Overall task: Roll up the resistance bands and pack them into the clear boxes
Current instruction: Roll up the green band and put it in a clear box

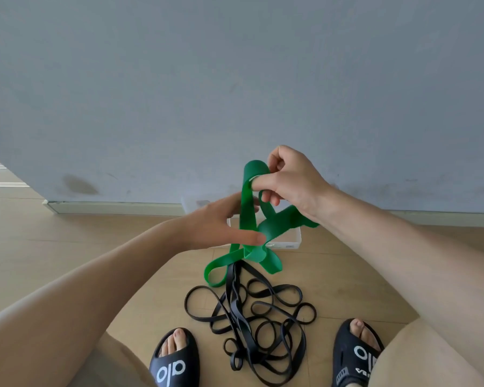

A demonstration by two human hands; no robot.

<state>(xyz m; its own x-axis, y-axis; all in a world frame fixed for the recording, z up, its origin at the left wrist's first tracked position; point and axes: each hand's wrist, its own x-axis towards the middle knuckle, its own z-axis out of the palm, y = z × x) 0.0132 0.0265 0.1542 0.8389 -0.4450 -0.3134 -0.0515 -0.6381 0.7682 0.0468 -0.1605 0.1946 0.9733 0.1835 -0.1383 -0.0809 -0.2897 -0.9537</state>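
A wide green resistance band (248,213) hangs in loose loops in front of me. My right hand (288,180) holds its top fold, with curled fingers hooked through the loop. My left hand (221,222) reaches in from the left with fingers fairly straight, thumb and fingers on either side of a hanging strand. The band's lower loops droop to the floor. A tangle of thin black resistance bands (252,319) lies on the wooden floor between my feet. A clear box (288,241) stands on the floor behind the hands, mostly hidden by them and the green band.
A grey wall (235,93) with a white skirting board (109,208) rises close behind the box. My feet in black slides (176,358) (355,356) flank the black bands. Wooden floor stretches to both sides.
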